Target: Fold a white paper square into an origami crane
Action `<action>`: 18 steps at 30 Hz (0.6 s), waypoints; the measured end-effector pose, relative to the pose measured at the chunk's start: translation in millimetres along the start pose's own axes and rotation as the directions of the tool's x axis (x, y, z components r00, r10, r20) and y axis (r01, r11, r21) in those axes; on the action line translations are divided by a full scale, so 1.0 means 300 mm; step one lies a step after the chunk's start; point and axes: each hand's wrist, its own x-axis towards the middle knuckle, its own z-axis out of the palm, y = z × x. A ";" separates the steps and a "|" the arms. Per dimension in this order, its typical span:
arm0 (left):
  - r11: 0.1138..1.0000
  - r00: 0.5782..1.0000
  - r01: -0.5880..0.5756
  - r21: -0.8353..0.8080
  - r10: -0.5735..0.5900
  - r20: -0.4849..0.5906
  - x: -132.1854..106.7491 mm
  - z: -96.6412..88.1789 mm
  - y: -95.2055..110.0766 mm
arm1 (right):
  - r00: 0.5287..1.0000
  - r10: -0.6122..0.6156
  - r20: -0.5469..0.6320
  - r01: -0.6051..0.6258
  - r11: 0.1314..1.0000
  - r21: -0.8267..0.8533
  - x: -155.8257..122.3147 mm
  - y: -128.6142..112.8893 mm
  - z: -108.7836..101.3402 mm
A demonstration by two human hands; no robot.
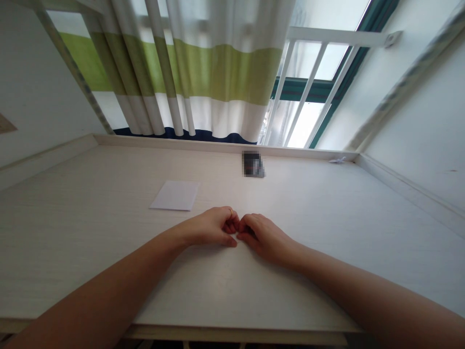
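Observation:
My left hand (214, 227) and my right hand (261, 235) rest on the pale wooden desk (109, 242) near its middle, knuckles almost touching. Both have their fingers curled into loose fists, and nothing shows inside either one. A ring sits on one finger of my left hand. A white sheet of paper (175, 196) lies flat on the desk just beyond and left of my left hand, apart from it.
A small dark blurred object (253, 164) sits at the desk's back edge. A tiny white folded thing (337, 159) lies at the back right corner. Striped curtains (203, 72) and a window rise behind; walls close both sides.

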 end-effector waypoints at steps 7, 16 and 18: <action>1.000 1.000 0.007 -0.015 -0.007 0.000 0.002 0.001 -0.001 | 1.000 -0.020 0.005 0.020 1.000 0.024 0.000 0.000 0.000; 0.994 0.997 0.015 -0.111 -0.007 0.073 0.007 -0.006 0.005 | 0.998 -0.060 0.000 0.060 0.998 -0.004 0.000 0.002 0.007; 0.992 0.999 0.019 -0.127 -0.013 0.050 0.013 -0.001 0.001 | 0.998 -0.068 -0.005 0.068 0.998 0.001 0.000 0.002 0.008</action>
